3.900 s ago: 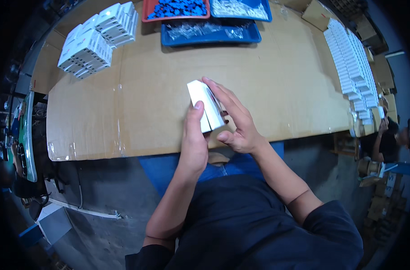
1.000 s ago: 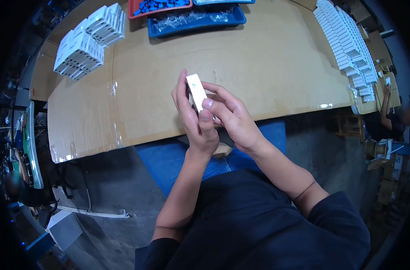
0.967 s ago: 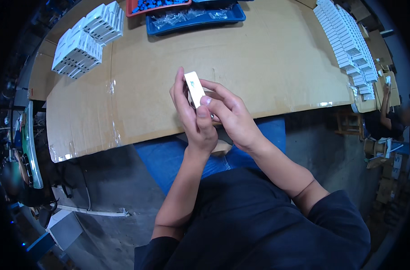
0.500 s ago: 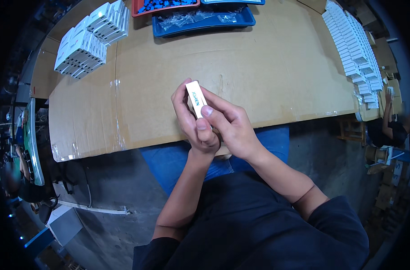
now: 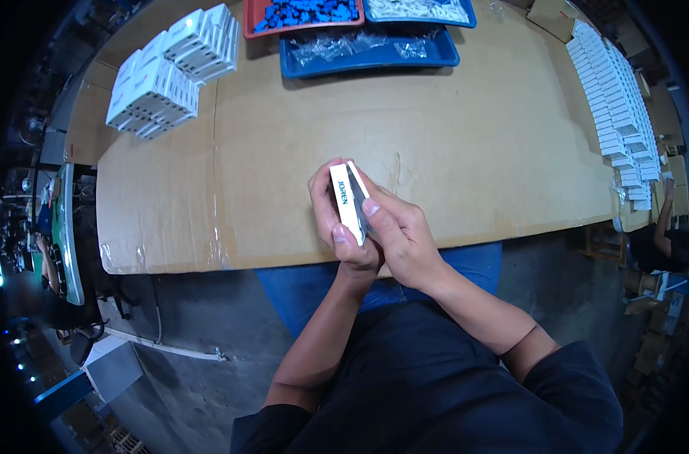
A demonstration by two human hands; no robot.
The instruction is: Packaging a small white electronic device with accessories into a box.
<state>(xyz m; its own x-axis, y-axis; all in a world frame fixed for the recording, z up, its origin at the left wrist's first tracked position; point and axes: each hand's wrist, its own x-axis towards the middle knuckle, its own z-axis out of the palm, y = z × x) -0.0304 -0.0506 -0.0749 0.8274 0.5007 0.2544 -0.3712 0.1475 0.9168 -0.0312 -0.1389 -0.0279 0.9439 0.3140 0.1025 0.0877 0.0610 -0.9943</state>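
A small flat white box (image 5: 341, 195) with dark lettering on its narrow side stands between my hands, above the near part of the table. My left hand (image 5: 324, 206) wraps round its left side, thumb at the lower end. From the right, my right hand (image 5: 406, 236) grips it, with the thumb on the edge beside a dark strip. That strip lies between the lettered side and a thin white edge; whether it is an opening or a dark face I cannot tell. Most fingertips are hidden behind the box.
White boxes (image 5: 154, 94) are stacked at the far left of the cardboard-covered table (image 5: 284, 136). A long stack of white boxes (image 5: 615, 110) lines the right. At the back are a red tray (image 5: 247, 21) of blue pieces, a blue tray (image 5: 367, 69) with clear plastic, and another blue tray (image 5: 472, 17) of white pieces.
The box has turned in my hands, and a dark strip with a thin white edge now shows beside its lettered side. The whole view has shifted, showing more of the back trays.
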